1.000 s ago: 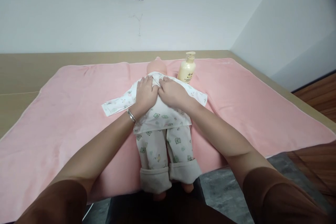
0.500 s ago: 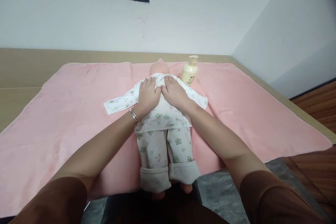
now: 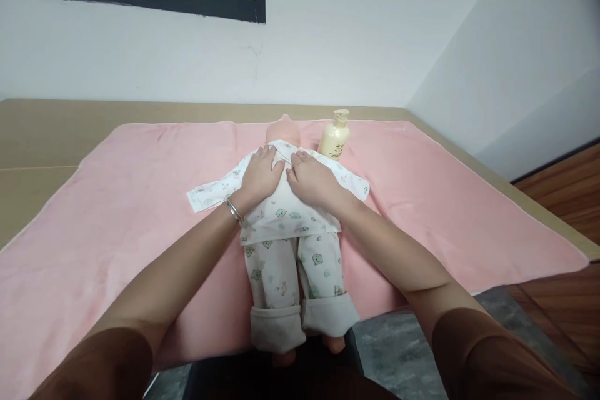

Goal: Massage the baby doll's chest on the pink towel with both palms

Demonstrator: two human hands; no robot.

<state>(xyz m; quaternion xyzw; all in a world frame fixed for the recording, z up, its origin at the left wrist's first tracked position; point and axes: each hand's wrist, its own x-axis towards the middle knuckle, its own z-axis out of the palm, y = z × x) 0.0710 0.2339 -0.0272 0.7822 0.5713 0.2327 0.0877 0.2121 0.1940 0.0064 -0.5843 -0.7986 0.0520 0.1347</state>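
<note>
A baby doll [image 3: 282, 131] lies on its back on a pink blanket [image 3: 164, 162], its head away from me and its feet towards me. It wears a white printed shirt [image 3: 293, 219] with the sleeves spread, and matching trousers [image 3: 279, 269] with turned-up cuffs. My left hand [image 3: 260, 174] rests flat on the left side of the chest, fingers pointing to the shoulder. On the right side of the chest lies my right hand [image 3: 312, 178], fingers stretched out. Both thumbs point inward and nearly meet. A silver bangle [image 3: 233, 212] circles my left wrist.
A cream pump bottle [image 3: 335, 135] stands on the blanket beyond the doll's right-hand sleeve. The blanket covers a wooden table [image 3: 56, 125] that meets a white wall [image 3: 328, 44]. A dark window frame [image 3: 248, 0] is above at left.
My hands stay on the doll's chest, with the left one shifted slightly outward towards the shoulder. The camera has tilted up a little, so the whole scene sits lower.
</note>
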